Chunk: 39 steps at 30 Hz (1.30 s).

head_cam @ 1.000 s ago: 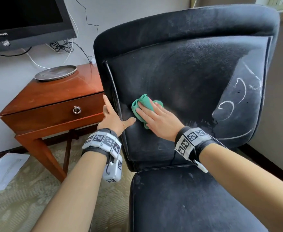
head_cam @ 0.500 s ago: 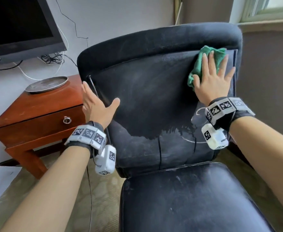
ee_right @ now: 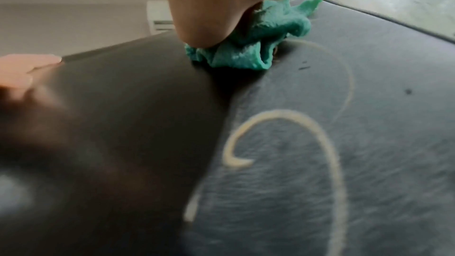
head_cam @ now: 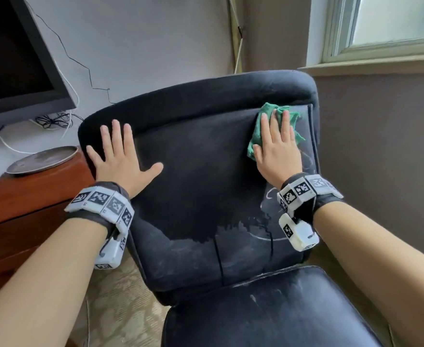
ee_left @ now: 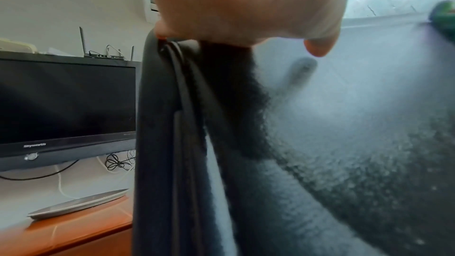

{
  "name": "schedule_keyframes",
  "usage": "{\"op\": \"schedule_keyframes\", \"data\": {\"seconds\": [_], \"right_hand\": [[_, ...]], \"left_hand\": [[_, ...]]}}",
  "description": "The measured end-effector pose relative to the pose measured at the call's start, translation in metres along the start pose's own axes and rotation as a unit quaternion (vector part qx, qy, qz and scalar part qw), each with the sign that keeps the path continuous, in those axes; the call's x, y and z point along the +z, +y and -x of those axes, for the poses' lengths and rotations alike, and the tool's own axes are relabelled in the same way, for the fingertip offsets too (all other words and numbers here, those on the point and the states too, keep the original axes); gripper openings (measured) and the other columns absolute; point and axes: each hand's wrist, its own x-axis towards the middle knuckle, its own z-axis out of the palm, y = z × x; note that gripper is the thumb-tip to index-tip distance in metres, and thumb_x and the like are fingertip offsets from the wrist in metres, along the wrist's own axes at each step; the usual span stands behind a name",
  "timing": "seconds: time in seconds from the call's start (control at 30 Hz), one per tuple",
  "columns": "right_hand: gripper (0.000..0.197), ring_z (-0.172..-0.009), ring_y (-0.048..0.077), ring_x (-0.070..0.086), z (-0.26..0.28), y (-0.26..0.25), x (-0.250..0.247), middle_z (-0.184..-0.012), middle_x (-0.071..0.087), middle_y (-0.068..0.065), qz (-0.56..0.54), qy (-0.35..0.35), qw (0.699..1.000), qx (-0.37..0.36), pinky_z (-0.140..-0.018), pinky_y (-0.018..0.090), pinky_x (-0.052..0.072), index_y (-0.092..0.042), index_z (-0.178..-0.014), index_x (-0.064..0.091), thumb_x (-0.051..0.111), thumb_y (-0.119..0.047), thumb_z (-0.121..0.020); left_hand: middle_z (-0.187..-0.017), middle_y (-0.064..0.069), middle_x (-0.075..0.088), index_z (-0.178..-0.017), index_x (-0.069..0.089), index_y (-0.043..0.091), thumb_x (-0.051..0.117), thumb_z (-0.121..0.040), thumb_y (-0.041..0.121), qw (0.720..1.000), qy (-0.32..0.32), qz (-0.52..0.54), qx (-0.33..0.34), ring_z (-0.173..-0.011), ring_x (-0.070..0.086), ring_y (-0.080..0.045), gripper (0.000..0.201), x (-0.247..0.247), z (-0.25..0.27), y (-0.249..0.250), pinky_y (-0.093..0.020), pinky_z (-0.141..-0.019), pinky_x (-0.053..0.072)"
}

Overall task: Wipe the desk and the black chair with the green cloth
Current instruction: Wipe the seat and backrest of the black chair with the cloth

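Observation:
The black chair [head_cam: 200,196] fills the middle of the head view, its dusty backrest facing me with pale curved marks at the right. My right hand [head_cam: 276,144] lies flat with straight fingers on the crumpled green cloth [head_cam: 268,113], pressing it against the backrest's upper right corner; the right wrist view shows the cloth [ee_right: 258,46] bunched under the palm. My left hand [head_cam: 118,151] rests flat, fingers spread, on the backrest's upper left. The reddish wooden desk [head_cam: 25,196] stands to the left of the chair.
A grey metal plate [head_cam: 43,160] sits on the desk. A black TV [head_cam: 18,66] with trailing cables hangs at the left wall. A window [head_cam: 393,26] and brown wall are close on the right. Patterned carpet [head_cam: 120,296] lies below.
My left hand moved from the backrest's left edge up onto its upper left face and spread flat. My right hand with the cloth swept from the lower left to the upper right corner.

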Motion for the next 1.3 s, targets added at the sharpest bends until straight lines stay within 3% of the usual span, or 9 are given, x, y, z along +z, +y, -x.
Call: {"op": "schedule_keyframes", "data": {"seconds": [0.13, 0.4, 0.6, 0.67, 0.73, 0.87, 0.97, 1.1, 1.3], "right_hand": [[0.068, -0.143, 0.042, 0.01, -0.019, 0.022, -0.006, -0.154, 0.021, 0.018, 0.054, -0.032, 0.992, -0.111, -0.115, 0.049, 0.011, -0.004, -0.149, 0.02, 0.023, -0.038, -0.09], [0.061, -0.144, 0.039, -0.006, -0.082, 0.041, -0.031, -0.158, 0.0, 0.015, -0.07, -0.002, 0.979, 0.189, -0.117, 0.044, -0.003, -0.005, -0.151, 0.003, 0.025, -0.032, -0.1], [0.057, -0.145, 0.035, 0.007, -0.058, 0.006, -0.014, -0.157, 0.016, 0.01, -0.079, -0.018, 0.988, -0.132, -0.117, 0.04, 0.002, -0.015, -0.149, 0.023, 0.036, -0.02, -0.094], [0.056, -0.145, 0.032, 0.009, -0.046, 0.008, -0.009, -0.157, 0.019, 0.009, -0.076, -0.016, 0.983, -0.169, -0.117, 0.037, 0.003, -0.014, -0.149, 0.024, 0.04, -0.015, -0.095], [0.057, -0.144, 0.033, 0.016, -0.043, 0.022, -0.007, -0.155, 0.022, 0.014, -0.09, 0.019, 0.989, -0.115, -0.116, 0.037, 0.008, -0.009, -0.148, 0.024, 0.04, -0.014, -0.094], [0.048, -0.121, 0.03, 0.039, -0.035, 0.067, -0.005, -0.14, 0.036, 0.021, -0.188, 0.088, 0.951, 0.231, -0.104, 0.046, 0.034, -0.003, -0.134, 0.039, 0.037, -0.021, -0.089], [0.046, -0.135, 0.037, 0.027, -0.021, 0.085, 0.004, -0.147, 0.027, 0.027, -0.209, 0.038, 0.914, 0.345, -0.112, 0.044, 0.02, 0.008, -0.139, 0.031, 0.03, -0.015, -0.1], [0.051, -0.145, 0.029, 0.008, -0.017, 0.066, 0.008, -0.157, 0.011, 0.016, -0.278, 0.1, 0.899, 0.323, -0.115, 0.031, 0.006, -0.001, -0.149, 0.012, 0.024, -0.019, -0.103], [0.059, -0.146, 0.033, 0.0, 0.023, 0.036, 0.027, -0.158, 0.009, 0.015, -0.207, 0.108, 0.956, 0.18, -0.117, 0.031, -0.004, -0.005, -0.149, 0.016, 0.024, -0.025, -0.094]], "left_hand": [[-0.158, -0.01, -0.015, -0.15, -0.009, 0.01, 0.042, -0.082, 0.07, 1.0, -0.014, 0.002, 0.003, -0.144, -0.015, -0.029, 0.104, 0.002, -0.004, 0.003, -0.059, -0.112, 0.002], [-0.156, -0.007, -0.024, -0.148, -0.017, 0.012, 0.04, -0.079, 0.076, 0.996, -0.081, 0.018, -0.017, -0.143, -0.021, -0.026, 0.111, -0.001, -0.013, 0.005, -0.058, -0.112, -0.004], [-0.155, -0.007, -0.025, -0.148, -0.018, 0.012, 0.04, -0.078, 0.077, 0.995, -0.091, 0.026, -0.026, -0.143, -0.022, -0.026, 0.112, 0.0, -0.015, 0.004, -0.058, -0.112, -0.005], [-0.155, -0.007, -0.025, -0.148, -0.018, 0.012, 0.039, -0.078, 0.077, 0.995, -0.09, 0.026, -0.024, -0.143, -0.023, -0.026, 0.112, 0.0, -0.015, 0.005, -0.058, -0.112, -0.005], [-0.155, -0.007, -0.025, -0.148, -0.018, 0.012, 0.039, -0.078, 0.077, 0.995, -0.088, 0.028, -0.022, -0.143, -0.023, -0.026, 0.111, 0.0, -0.015, 0.006, -0.058, -0.112, -0.005], [-0.156, -0.007, -0.023, -0.149, -0.016, 0.012, 0.04, -0.078, 0.076, 0.996, -0.078, 0.029, -0.024, -0.143, -0.021, -0.026, 0.111, 0.001, -0.014, 0.006, -0.058, -0.113, -0.004], [-0.156, -0.007, -0.022, -0.149, -0.016, 0.011, 0.041, -0.077, 0.077, 0.997, -0.072, 0.021, -0.025, -0.143, -0.021, -0.026, 0.113, 0.002, -0.013, 0.007, -0.058, -0.112, -0.003], [-0.156, -0.008, -0.023, -0.148, -0.017, 0.011, 0.041, -0.077, 0.077, 0.997, -0.076, 0.02, -0.026, -0.143, -0.021, -0.026, 0.113, 0.002, -0.014, 0.006, -0.058, -0.112, -0.003], [-0.156, -0.008, -0.023, -0.148, -0.018, 0.011, 0.041, -0.078, 0.077, 0.996, -0.078, 0.022, -0.025, -0.143, -0.022, -0.027, 0.112, 0.002, -0.013, 0.005, -0.059, -0.112, -0.004]]}}
